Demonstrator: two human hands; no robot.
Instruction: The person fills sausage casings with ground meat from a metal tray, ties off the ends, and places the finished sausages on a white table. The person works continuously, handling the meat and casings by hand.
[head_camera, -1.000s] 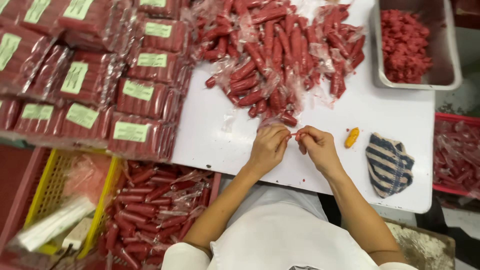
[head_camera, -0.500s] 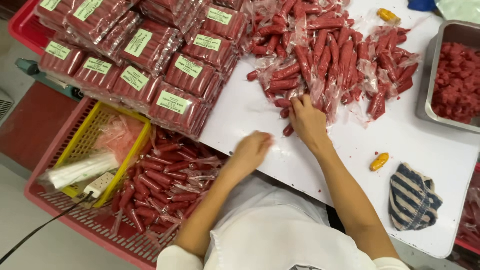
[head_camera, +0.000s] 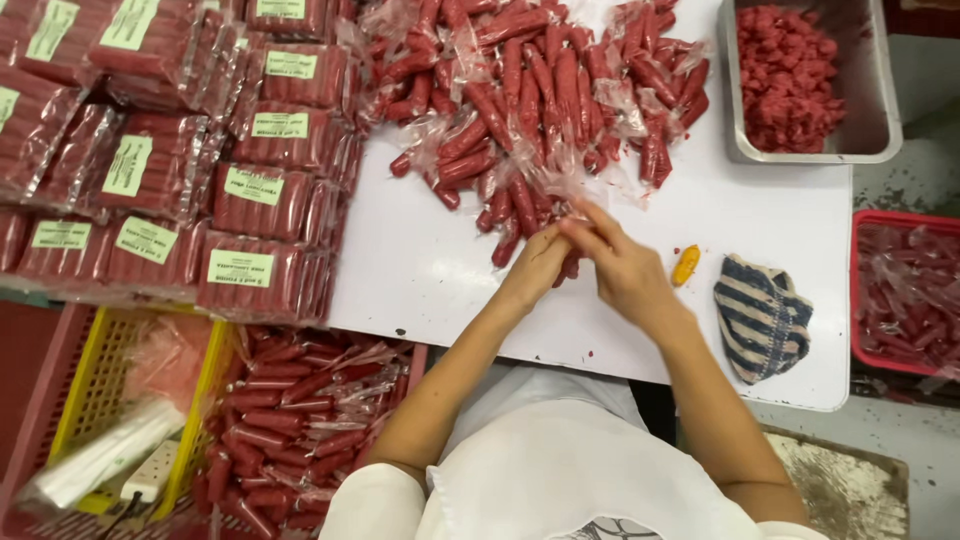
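Both my hands meet at the near edge of a heap of red sausages in clear wrappers (head_camera: 545, 95) on the white table (head_camera: 420, 270). My left hand (head_camera: 535, 268) and my right hand (head_camera: 620, 265) press together around one red sausage (head_camera: 568, 266), whose end shows between the fingers. Most of that sausage is hidden by my hands. Loose wrapped sausages lie just beyond my fingertips.
Stacks of labelled sausage packs (head_camera: 170, 150) fill the table's left side. A metal tray of red pieces (head_camera: 805, 80) stands at the far right. A small yellow object (head_camera: 686, 265) and a striped cloth (head_camera: 762, 315) lie to my right. Crates of sausages (head_camera: 290, 420) (head_camera: 905, 295) sit below both sides.
My left hand came back from over the crate on the left to the table. Both hands now close together on a sausage at the heap's edge.
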